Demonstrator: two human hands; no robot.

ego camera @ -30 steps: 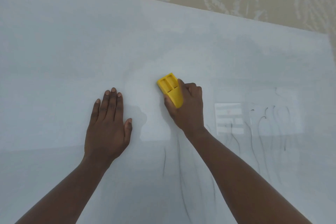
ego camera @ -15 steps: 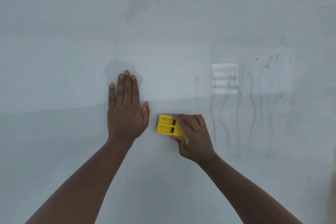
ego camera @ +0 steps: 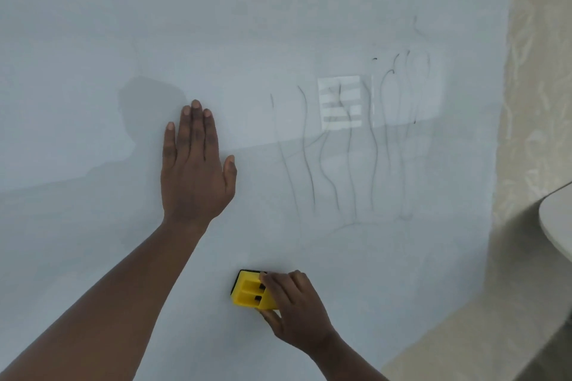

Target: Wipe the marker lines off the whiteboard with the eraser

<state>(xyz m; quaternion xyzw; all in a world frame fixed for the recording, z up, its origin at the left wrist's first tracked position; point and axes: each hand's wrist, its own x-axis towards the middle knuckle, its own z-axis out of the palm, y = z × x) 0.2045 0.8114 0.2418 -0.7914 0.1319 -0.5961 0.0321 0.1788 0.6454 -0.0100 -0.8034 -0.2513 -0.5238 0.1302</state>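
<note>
The whiteboard [ego camera: 93, 25] fills most of the view. Several thin dark wavy marker lines [ego camera: 349, 148] run up and down on its right half. My right hand [ego camera: 297, 309] grips a yellow eraser [ego camera: 249, 292] with a black pad, pressed flat on the board low in the view, below and left of the lines. My left hand [ego camera: 195, 164] lies flat on the board with its fingers straight and together, left of the lines and above the eraser, holding nothing.
The board's right edge meets a beige patterned wall [ego camera: 532, 102]. A pale rounded object [ego camera: 557, 223] juts in at the right edge. A bright window reflection [ego camera: 340, 102] sits among the lines.
My right hand has slid the eraser down the board, away from my left hand. The view has shifted, so the lines and the right wall now show more.
</note>
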